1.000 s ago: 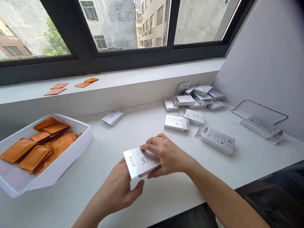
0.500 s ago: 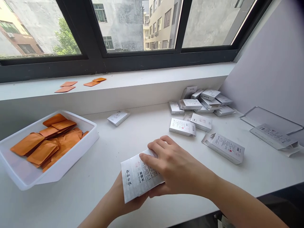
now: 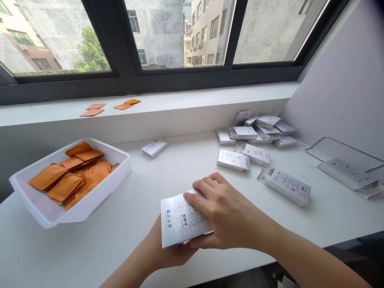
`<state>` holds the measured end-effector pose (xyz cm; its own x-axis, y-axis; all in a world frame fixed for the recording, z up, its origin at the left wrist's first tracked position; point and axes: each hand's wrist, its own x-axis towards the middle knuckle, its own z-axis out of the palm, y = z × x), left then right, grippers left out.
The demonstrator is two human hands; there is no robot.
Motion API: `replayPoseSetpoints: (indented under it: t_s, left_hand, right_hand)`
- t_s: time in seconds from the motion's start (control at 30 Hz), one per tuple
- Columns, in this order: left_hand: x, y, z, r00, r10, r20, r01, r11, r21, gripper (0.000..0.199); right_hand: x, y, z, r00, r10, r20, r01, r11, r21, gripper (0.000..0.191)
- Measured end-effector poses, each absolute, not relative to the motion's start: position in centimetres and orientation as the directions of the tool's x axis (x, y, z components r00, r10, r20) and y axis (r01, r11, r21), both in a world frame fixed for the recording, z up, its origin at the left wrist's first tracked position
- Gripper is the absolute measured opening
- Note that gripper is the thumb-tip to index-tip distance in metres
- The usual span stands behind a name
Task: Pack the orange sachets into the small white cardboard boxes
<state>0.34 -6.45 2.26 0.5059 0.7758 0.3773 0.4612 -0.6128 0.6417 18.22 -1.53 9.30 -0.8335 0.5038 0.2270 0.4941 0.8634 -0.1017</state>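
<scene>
A flattish silver-white printed box [image 3: 184, 220] is held between my two hands near the table's front. My left hand [image 3: 171, 252] supports it from below, its fingers mostly hidden under the box. My right hand [image 3: 216, 212] grips the right end, thumb and fingers over the top and more fingers at the lower edge. To the left, a white plastic tub [image 3: 105, 196] holds several orange packets [image 3: 64, 187]. A small silver box [image 3: 155, 148] lies alone behind my hands.
Several silver boxes [image 3: 268, 121] are piled at the back right. Nearer lie an open-flapped box [image 3: 288, 186] and another [image 3: 348, 173] by a wire stand [image 3: 339, 140]. Orange packets [image 3: 93, 112] lie on the windowsill [image 3: 180, 100]. The table edge runs along the front right.
The whole view has shifted, so the tub, boxes and hands appear a little further right. Both hands still hold the box, which looks slightly turned.
</scene>
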Motion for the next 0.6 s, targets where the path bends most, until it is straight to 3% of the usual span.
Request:
replayPoseSetpoints:
  t_s: [0.23,0.33,0.43,0.53,0.6]
  left_hand:
    - [0.6,-6.5,2.8,0.476,0.818,0.324,0.490,-0.552,0.675,0.013]
    - [0.3,-6.6,2.9,0.440,0.844,0.306,0.495,-0.512,0.701,0.013]
    - [-0.7,-7.0,2.5,0.322,0.930,0.177,0.475,-0.321,0.819,0.020]
    - [-2.1,-7.2,1.4,0.166,0.985,0.041,0.384,-0.103,0.918,0.034]
    - [-2.8,-7.2,0.8,0.162,0.987,0.015,0.358,-0.073,0.931,0.046]
  right_hand:
    - [18.0,-1.6,9.5,-0.818,0.531,0.221,0.503,0.846,-0.175,0.061]
    - [19.0,-1.0,9.4,-0.808,0.539,0.236,0.461,0.829,-0.316,0.069]
    - [20.2,-0.4,8.7,-0.758,0.556,0.341,0.366,0.795,-0.483,0.079]
    - [20.4,-0.3,7.6,-0.623,0.633,0.460,0.292,0.733,-0.614,0.081]
    - [19.7,-0.6,6.8,-0.521,0.691,0.500,0.268,0.689,-0.673,0.079]
